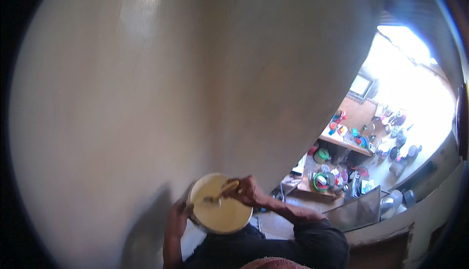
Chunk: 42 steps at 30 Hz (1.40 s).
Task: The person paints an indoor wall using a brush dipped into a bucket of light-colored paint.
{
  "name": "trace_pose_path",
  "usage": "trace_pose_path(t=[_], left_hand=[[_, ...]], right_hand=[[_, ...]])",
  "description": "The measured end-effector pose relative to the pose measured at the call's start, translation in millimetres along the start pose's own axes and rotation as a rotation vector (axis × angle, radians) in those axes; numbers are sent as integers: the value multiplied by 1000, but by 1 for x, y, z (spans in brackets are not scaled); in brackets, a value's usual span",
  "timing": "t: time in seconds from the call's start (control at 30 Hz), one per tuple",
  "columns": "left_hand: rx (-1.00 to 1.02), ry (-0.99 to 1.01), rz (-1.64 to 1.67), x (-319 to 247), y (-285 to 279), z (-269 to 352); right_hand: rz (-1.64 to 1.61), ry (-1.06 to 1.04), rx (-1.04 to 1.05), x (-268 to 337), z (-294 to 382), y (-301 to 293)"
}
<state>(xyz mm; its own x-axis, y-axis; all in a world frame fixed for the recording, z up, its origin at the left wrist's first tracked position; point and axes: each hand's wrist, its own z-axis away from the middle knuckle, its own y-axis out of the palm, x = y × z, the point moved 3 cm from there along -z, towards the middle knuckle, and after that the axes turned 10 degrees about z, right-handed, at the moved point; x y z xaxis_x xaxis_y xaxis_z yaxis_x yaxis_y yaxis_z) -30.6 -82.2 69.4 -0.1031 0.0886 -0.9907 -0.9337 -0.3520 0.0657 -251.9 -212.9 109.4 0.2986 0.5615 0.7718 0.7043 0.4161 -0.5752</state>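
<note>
A round bucket [229,219] of pale yellow paint is held close to my body, beside the wall. My left hand [181,212] grips its left rim. Above the paint, my right hand [240,192] is closed around the handle of a paintbrush [216,198], whose head points left over the bucket's inside. Blur hides whether the bristles touch the paint.
A smooth, light-coloured wall [146,104] with a vertical corner fills the left and middle. Beyond its edge at right, a wooden table [344,142] and a lower table [318,192] bear kitchenware. Pots hang on the bright far wall; a metal panel [357,212] stands lower right.
</note>
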Motion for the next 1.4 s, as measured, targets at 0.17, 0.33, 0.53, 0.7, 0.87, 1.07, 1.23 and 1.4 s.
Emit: trace_pose_path(t=[0.17, 0.33, 0.53, 0.7, 0.87, 1.07, 1.23, 1.4], left_hand=[[71, -50, -78, 17, -10, -10], [131, -36, 133, 5, -14, -11], [136, -107, 253, -3, -16, -9], [100, -93, 179, -9, -14, -12], [98, -140, 178, -9, -12, -12], [140, -155, 164, -10, -14, -15], [164, -158, 261, -4, -13, -13], [124, -160, 283, 0, -13, -13]], right_hand=[[235, -328, -113, 3, -14, -1], [319, -454, -167, 29, -13, -6], [-142, 182, -52, 26, -4, -24], [-327, 334, 109, 29, 4, -8], [-308, 272, 11, 20, 0, -10], [131, -179, -142, 21, -21, -11], [349, -438, -188, 20, -24, -16], [149, -202, -260, 17, -15, -31]])
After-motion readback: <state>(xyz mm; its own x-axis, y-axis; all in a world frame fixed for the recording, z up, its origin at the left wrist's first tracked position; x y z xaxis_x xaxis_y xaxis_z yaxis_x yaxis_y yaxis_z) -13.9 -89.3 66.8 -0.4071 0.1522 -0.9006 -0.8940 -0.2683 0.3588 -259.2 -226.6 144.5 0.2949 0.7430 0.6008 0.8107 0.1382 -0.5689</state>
